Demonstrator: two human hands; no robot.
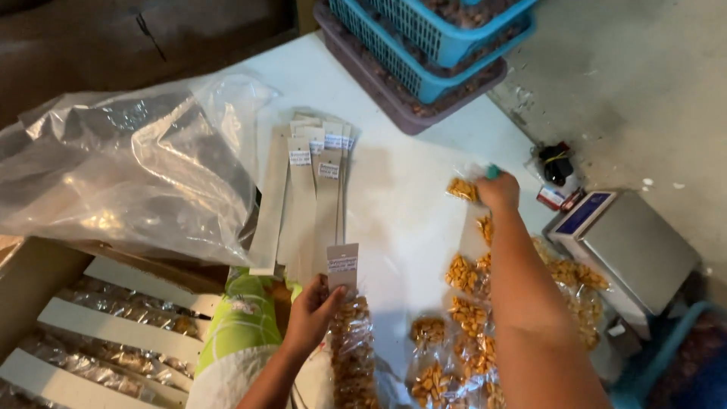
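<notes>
The left hand [312, 310] pinches a narrow clear packet of nuts [351, 344] just below its cardboard header [342, 265], thumb and fingers closed on it so the header stands above the fingertips and the filled part hangs below them. The right hand [498, 191] reaches across the white table [394, 204], its fingers curled down onto a small clear bag of yellow snack pieces [462, 188] at its fingertips; how firmly they close I cannot tell. Beneath that forearm lie more filled bags [463, 318]. Beyond the left fingertips sits a fan of blank cardboard strips [303, 197], beside a crumpled plastic sheet [129, 167]. Right of the right hand stands a digital scale [625, 246].
</notes>
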